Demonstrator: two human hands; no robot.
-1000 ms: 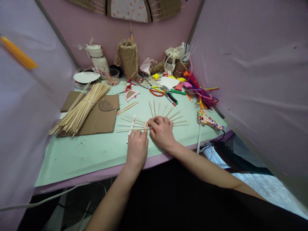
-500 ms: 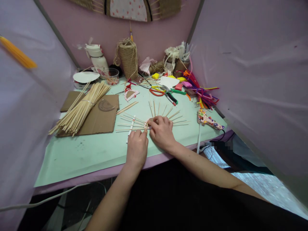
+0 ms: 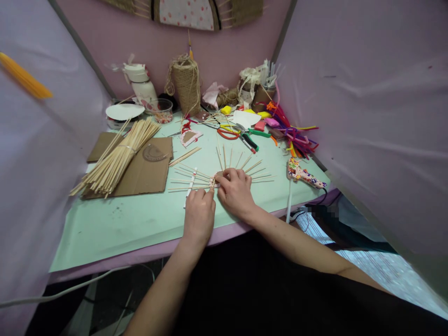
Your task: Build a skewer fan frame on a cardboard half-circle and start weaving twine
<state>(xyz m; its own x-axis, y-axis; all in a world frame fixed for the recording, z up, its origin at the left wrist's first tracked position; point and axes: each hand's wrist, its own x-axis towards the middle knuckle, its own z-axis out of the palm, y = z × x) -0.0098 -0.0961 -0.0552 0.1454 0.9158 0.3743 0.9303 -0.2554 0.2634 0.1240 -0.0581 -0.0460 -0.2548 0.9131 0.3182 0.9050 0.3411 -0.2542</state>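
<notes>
Thin wooden sticks [image 3: 224, 158] fan out on the table from a small brown cardboard piece [image 3: 220, 175] with a pale pink edge. My right hand [image 3: 236, 193] is over this piece, its bent fingers pressing it down and hiding much of the centre. At the left edge of the piece, my left hand [image 3: 200, 210] is closed, fingertips at a short upright bit of wooden stick [image 3: 212, 182]; the exact grip is partly hidden. A white marker [image 3: 191, 184] lies under the left sticks, just beyond my left knuckles.
A bundle of sticks [image 3: 119, 156] and a clear protractor [image 3: 154, 153] lie on cardboard [image 3: 150, 179] at left. Scissors [image 3: 228, 134] and green-handled pliers [image 3: 259, 134] lie beyond. A patterned glue gun [image 3: 304, 175] is at right. Twine [image 3: 186, 86] and a bottle [image 3: 143, 86] stand behind.
Almost nothing differs. Both hands stay on the cardboard piece and sticks, with at most a tiny shift of the left fingertips.
</notes>
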